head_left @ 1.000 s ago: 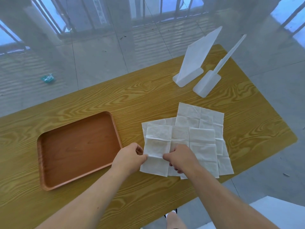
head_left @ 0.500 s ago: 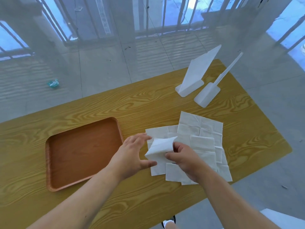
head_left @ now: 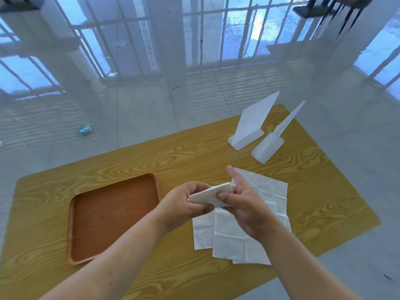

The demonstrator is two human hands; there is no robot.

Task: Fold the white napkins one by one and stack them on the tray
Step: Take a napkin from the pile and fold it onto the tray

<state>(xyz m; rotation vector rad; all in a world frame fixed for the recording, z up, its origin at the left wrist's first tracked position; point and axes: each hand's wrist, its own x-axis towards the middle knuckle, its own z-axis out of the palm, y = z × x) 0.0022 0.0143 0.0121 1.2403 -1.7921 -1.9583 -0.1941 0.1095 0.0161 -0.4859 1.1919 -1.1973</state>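
A folded napkin is held above the table, pinched between both hands. The left hand curls around its left end, thumb beneath. The right hand grips the right end with its thumb on top, the other fingers extended. Below and to the right, the flat napkins lie overlapped on the table. The tray sits just left of the hands, nothing between. Two white stands are at the far right.
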